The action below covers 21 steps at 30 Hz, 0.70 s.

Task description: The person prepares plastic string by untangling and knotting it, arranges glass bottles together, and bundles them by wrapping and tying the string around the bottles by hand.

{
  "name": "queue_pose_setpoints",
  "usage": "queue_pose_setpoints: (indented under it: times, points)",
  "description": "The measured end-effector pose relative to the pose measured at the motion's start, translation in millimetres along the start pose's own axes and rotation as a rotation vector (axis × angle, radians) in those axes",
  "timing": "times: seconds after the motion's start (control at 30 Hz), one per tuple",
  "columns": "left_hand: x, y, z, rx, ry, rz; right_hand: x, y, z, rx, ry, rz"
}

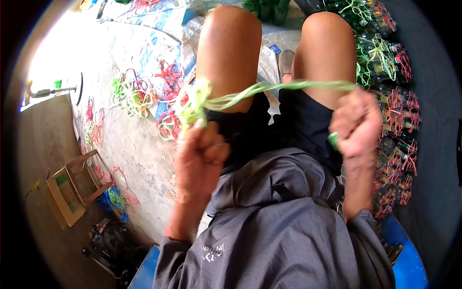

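A bundle of light green plastic twine (250,92) is stretched across above my thighs. My left hand (204,144) is closed on its looped, tangled end, which sticks up over the thumb and fingers. At the other end, my right hand (358,123) is a fist around the strands, slightly blurred. A small bright green piece (333,140) shows at the lower edge of that fist; I cannot tell what it is. Both hands are held above my lap, one on each side.
Heaps of pink and green twine (137,94) lie on the floor and a blue-white sheet (144,36) at left. Bottles tied with twine (385,62) line the right side. Green bottles (272,9) stand beyond my knees. A wooden frame (86,176) and a cardboard box (65,197) are at left.
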<state>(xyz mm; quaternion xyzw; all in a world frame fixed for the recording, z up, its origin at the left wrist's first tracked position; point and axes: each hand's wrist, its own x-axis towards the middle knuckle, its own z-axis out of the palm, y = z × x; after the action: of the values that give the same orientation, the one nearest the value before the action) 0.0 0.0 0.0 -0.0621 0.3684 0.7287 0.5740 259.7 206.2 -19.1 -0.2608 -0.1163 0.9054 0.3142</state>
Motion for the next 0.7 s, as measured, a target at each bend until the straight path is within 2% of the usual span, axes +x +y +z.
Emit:
queue_pose_setpoints:
  times: [0.07, 0.1, 0.13, 0.17, 0.2, 0.3, 0.33, 0.37, 0.43, 0.57, 0.63, 0.7]
  points:
    - [-9, 13, -1, 0.039, 0.077, 0.03, -4, -33, 2, -0.13, 0.06, -0.112]
    - [-16, 14, 7, 0.067, 0.046, -0.014, -8, -40, 0, -0.215, 0.126, -0.134]
    - [-21, 16, 9, 0.087, 0.011, -0.048, -11, -38, 3, -0.249, 0.148, -0.059]
    - [-22, 19, 10, 0.109, -0.034, -0.07, -13, -33, 2, -0.234, 0.109, 0.004]
    - [-16, 23, -8, 0.07, -0.251, -0.084, -11, -29, 2, -0.287, 0.061, 0.023]
    - [-13, 45, -14, 0.126, -0.12, -0.026, -9, -28, 6, -0.358, 0.048, -0.01]
    - [-12, 56, -14, 0.236, -0.149, 0.057, -10, -32, 7, -0.336, 0.066, -0.034]
    - [-13, 67, -9, 0.234, 0.009, 0.106, -11, -36, 8, -0.313, 0.084, -0.059]
    - [-8, 97, -37, 0.075, -0.033, 0.13, -14, -53, 4, -0.291, -0.013, -0.095]
    - [7, 148, -49, 0.097, 0.002, 0.313, -21, -86, -10, -0.259, -0.038, -0.186]
    - [17, 169, -68, 0.042, -0.118, 0.294, -27, -102, -18, -0.245, -0.088, -0.194]
    - [25, 174, -81, 0.076, -0.07, 0.344, -31, -111, -26, -0.246, -0.094, -0.217]
